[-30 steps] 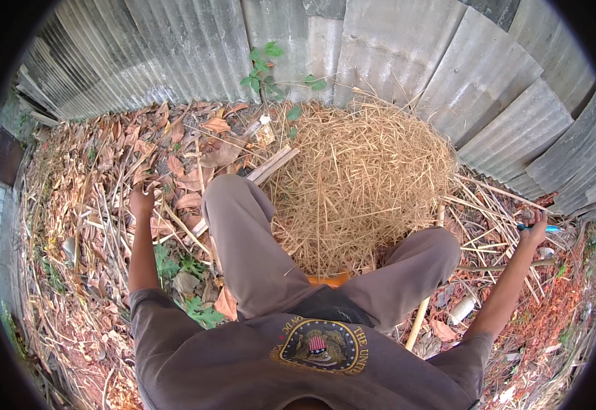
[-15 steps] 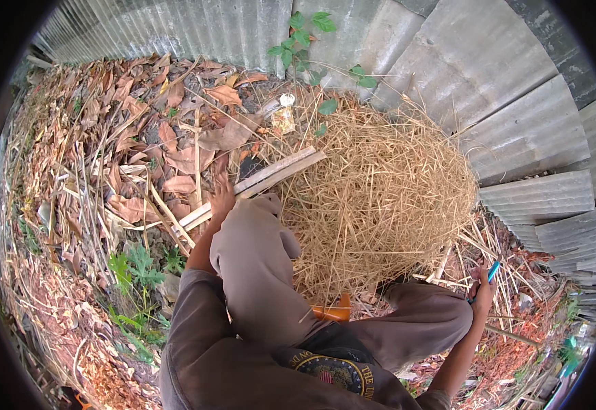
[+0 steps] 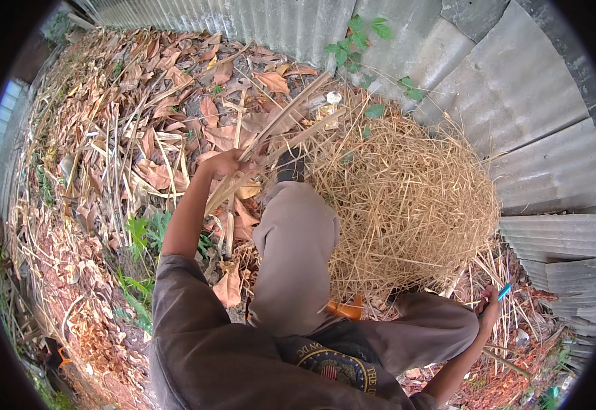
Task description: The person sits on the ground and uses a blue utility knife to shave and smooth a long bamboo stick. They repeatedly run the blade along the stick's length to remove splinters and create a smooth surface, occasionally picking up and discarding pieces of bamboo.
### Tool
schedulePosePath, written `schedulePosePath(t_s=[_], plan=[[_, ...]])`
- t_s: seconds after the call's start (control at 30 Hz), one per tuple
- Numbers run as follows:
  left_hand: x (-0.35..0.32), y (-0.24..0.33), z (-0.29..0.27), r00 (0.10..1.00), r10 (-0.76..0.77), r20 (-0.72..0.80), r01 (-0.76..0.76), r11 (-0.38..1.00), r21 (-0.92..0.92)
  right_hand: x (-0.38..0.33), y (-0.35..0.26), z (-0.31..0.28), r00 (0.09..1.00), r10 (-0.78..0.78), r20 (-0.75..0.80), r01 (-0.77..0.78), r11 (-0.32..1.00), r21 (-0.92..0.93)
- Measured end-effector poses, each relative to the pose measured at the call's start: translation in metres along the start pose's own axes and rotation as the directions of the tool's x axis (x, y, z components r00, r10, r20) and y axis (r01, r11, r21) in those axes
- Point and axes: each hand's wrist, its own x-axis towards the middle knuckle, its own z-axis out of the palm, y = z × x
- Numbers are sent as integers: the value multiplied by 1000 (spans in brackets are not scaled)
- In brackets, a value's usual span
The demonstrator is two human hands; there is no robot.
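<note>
My left hand (image 3: 224, 164) is closed around the middle of long pale slats (image 3: 281, 126), which look like split wood or bamboo. They are lifted at a slant over the dry leaves, their far ends apart and blurred by motion. Beyond my left knee shows a dark shoe (image 3: 289, 166), close to the slats. Off to the right, past my other knee, my right hand (image 3: 490, 307) is closed on a slim tool with a bright blue end (image 3: 504, 292). The rest of that tool is mostly hidden by the fingers. A big heap of dry straw (image 3: 414, 198) lies in front of me.
Corrugated metal sheets (image 3: 537, 164) wall off the far and right sides. Brown fallen leaves (image 3: 161, 102) and dry stalks cover the ground at left. Green plants (image 3: 141, 236) grow beside my left arm. An orange object (image 3: 344, 309) shows partly beneath my legs.
My left hand has closed on the slats and raised them off the ground, swinging them more upright. My left knee has straightened away from them. The right hand still grips the blue-ended tool.
</note>
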Motion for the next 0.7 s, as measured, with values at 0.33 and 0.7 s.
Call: schedulePosePath(t_s=[0.33,0.7], plan=[[-113,99,-34,986,151,-69,-162,784,-599,-4,14,-27,959,-243,-148,222,964,-145],[-206,240,0,784,611,-111,-506,525,-685,-60,-4,-9,770,-618,-159,595,785,-173]])
